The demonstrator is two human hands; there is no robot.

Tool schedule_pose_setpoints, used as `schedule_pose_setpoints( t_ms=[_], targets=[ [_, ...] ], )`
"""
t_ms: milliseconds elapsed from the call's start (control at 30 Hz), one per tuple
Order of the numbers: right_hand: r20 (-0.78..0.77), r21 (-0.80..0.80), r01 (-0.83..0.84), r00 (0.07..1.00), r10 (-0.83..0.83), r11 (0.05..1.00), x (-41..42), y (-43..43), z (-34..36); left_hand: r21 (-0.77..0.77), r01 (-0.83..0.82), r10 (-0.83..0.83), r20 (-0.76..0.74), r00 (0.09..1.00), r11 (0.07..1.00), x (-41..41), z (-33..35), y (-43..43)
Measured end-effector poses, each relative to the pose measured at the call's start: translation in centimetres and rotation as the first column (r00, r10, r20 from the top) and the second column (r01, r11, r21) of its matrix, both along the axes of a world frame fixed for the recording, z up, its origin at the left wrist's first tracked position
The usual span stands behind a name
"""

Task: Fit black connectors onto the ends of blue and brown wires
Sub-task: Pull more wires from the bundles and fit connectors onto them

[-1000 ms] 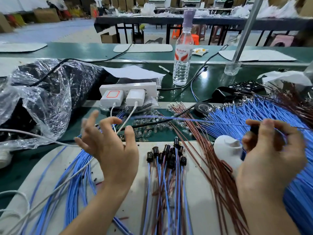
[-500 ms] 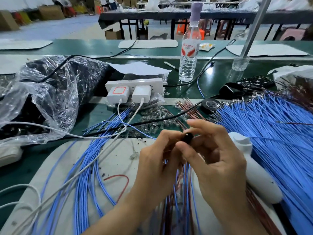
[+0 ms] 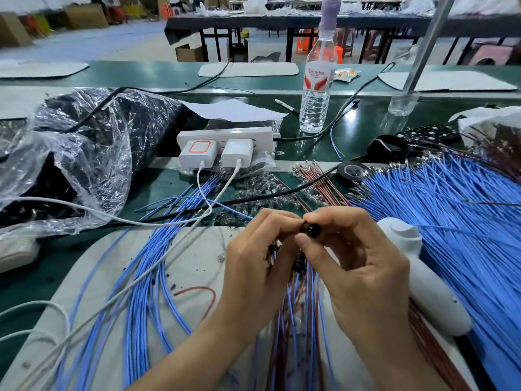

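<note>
The left hand (image 3: 253, 272) and the right hand (image 3: 363, 280) are bare, with slim fingers (image 3: 284, 218). Both forearms (image 3: 180, 359) are bare too.

A clear water bottle (image 3: 315, 88) stood upright on the green table (image 3: 310, 148), behind a white power strip (image 3: 225, 134) with two white chargers (image 3: 198, 153) plugged in side by side. Their white cables (image 3: 141, 222) trailed forward over a grey mat (image 3: 197, 263). To the left sat a crumpled clear plastic bag (image 3: 84, 153) with something dark inside, a sheet of paper (image 3: 231, 110) lay just behind the strip, and to the right were a roll of black tape (image 3: 352, 172) and a white handheld device (image 3: 423, 280) lying on its side.
</note>
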State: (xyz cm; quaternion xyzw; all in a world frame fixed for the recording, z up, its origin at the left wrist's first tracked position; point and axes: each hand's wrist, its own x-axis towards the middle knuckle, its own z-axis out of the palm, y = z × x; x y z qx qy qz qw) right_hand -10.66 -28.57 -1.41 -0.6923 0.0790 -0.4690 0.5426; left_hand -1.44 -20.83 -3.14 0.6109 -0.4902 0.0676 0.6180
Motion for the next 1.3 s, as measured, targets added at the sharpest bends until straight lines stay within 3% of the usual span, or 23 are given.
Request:
schedule_pose_setpoints(
  t_ms=[500,1033,1300],
  targets=[
    [-0.025,-0.034,0.043,0.999,-0.044,0.999,0.05,-0.08,-0.21,0.02,-0.002,0.002,-0.016,1.0,1.0,0.23,-0.14,0.04],
    [-0.092,-0.048,0.129,0.987,-0.133,0.991,0.21,-0.06,-0.65,0.047,0.022,-0.014,-0.161,0.987,0.999,0.04,0.22,0.18],
    [-0.075,-0.06,0.173,0.981,-0.177,0.983,0.17,-0.03,-0.69,0.05,0.053,-0.047,-0.102,0.994,0.997,-0.03,0.65,0.24]
  ],
)
